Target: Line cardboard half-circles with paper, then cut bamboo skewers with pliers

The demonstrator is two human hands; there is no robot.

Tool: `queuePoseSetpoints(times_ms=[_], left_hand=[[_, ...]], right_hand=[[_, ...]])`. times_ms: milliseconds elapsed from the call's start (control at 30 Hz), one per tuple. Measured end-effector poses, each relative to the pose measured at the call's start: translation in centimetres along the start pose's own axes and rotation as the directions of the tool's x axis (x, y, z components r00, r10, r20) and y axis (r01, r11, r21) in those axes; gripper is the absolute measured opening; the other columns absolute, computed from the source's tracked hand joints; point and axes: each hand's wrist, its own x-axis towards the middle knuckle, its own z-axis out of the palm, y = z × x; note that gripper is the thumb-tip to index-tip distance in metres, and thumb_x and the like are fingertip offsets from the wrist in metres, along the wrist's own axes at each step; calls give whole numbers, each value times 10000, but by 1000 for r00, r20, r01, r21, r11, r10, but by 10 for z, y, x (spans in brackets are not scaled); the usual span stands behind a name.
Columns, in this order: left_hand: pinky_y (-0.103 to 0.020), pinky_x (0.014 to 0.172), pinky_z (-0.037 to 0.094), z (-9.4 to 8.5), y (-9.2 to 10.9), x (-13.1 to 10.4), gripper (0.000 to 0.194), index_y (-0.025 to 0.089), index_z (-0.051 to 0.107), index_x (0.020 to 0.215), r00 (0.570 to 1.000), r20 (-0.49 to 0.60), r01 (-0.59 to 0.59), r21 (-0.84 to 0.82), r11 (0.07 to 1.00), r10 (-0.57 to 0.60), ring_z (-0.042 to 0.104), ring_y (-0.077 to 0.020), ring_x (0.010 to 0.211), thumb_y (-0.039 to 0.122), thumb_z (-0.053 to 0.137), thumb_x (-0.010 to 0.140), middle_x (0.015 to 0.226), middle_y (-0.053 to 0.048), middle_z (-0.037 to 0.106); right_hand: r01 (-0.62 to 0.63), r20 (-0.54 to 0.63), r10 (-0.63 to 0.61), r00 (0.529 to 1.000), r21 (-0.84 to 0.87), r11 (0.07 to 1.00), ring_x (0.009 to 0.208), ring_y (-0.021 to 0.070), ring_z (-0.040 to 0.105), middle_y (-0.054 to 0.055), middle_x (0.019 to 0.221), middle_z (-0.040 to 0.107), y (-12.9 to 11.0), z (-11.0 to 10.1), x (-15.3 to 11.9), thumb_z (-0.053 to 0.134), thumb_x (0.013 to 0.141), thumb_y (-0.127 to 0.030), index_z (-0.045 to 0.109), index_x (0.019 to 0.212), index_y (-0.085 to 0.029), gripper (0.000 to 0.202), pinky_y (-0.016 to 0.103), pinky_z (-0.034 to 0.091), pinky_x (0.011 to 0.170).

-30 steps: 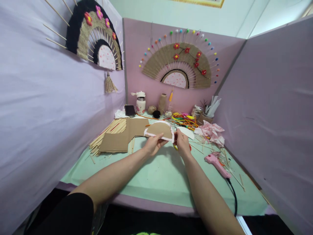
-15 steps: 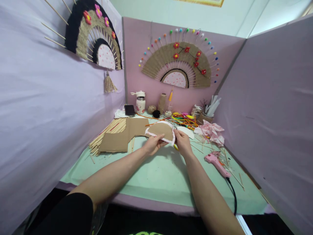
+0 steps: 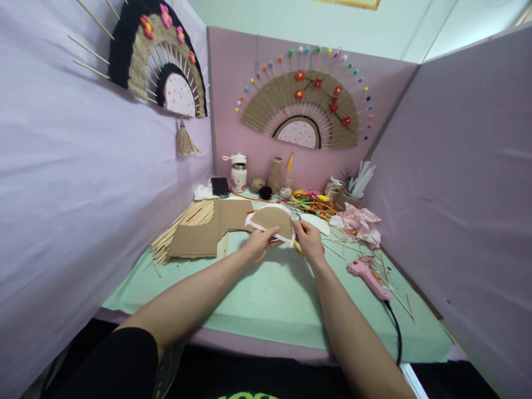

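materials and surface finish, matt to smooth.
half-disc (image 3: 270, 218), matt cardboard; glue gun (image 3: 371, 280), smooth plastic; sticks (image 3: 200, 214), bare wood.

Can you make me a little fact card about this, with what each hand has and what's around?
Left hand: holds half-round cardboard piece, pale border
Right hand: fingers at that piece's right edge
Left side: wooden sticks, partly under brown cardboard
Right side: pink glue gun, lying down
Back wall: fan with red flowers
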Motion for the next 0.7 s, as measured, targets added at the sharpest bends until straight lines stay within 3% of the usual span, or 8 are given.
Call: queuePoseSetpoints(times_ms=[133, 267, 333, 400, 500, 600, 700], left_hand=[[-383, 820, 560, 1, 1, -1, 327, 149, 619, 1071, 1000, 1, -14, 15, 1000, 14, 686, -185, 818, 110, 643, 747, 1000, -94, 700], [-377, 797, 565, 0, 3, -1, 337, 159, 610, 1086, 999, 25, -28, 32, 999, 27, 682, -178, 800, 115, 633, 753, 1025, -90, 695], [-378, 789, 566, 0, 4, -1, 317, 156, 612, 1061, 999, 27, -17, 34, 999, 16, 678, -177, 794, 115, 638, 748, 1016, -88, 696], [-380, 778, 568, 0, 5, -1, 289, 145, 619, 1027, 999, 32, 15, 47, 999, -16, 672, -179, 788, 112, 645, 740, 998, -95, 697], [-385, 781, 567, 1, 5, -2, 276, 140, 630, 1002, 995, 71, 59, 69, 996, -64, 665, -185, 808, 114, 662, 728, 986, -103, 695], [-399, 809, 558, 0, 4, -2, 290, 144, 638, 1004, 991, 109, 65, 80, 995, -73, 660, -196, 848, 135, 688, 719, 1004, -113, 691], [-397, 810, 558, -1, 5, -2, 290, 145, 642, 1007, 990, 126, 48, 109, 993, -62, 655, -207, 882, 152, 692, 722, 1037, -122, 683]], right_hand=[[92, -30, -98, 995, -151, 984, 575, 120, 374, -15, 579, 486, -5, 0, -3, 500, 807, -553, 532, 604, -177, 428, 244, 307, 546], [99, -29, -105, 994, -164, 981, 572, 124, 395, -11, 570, 497, -7, -2, -4, 495, 812, -552, 531, 597, -182, 429, 250, 314, 549], [31, -29, -33, 999, -61, 998, 534, 122, 392, -13, 540, 482, -7, -2, -3, 487, 804, -592, 527, 596, -186, 458, 251, 311, 511], [-117, 13, 117, 993, 134, 984, 481, 118, 394, -11, 523, 491, -8, -2, -1, 474, 789, -642, 542, 626, -186, 489, 251, 313, 462], [-352, 148, 320, 936, 386, 852, 462, 129, 464, 7, 558, 566, -11, -2, 1, 539, 741, -656, 579, 708, -184, 474, 257, 364, 440], [-455, 247, 382, 890, 471, 756, 468, 131, 505, 1, 566, 594, -14, -3, 0, 633, 700, -601, 601, 765, -188, 420, 258, 404, 456], [-468, 271, 381, 884, 484, 740, 428, 113, 464, -30, 496, 542, -15, -3, -1, 658, 685, -587, 605, 771, -194, 406, 241, 378, 430]])
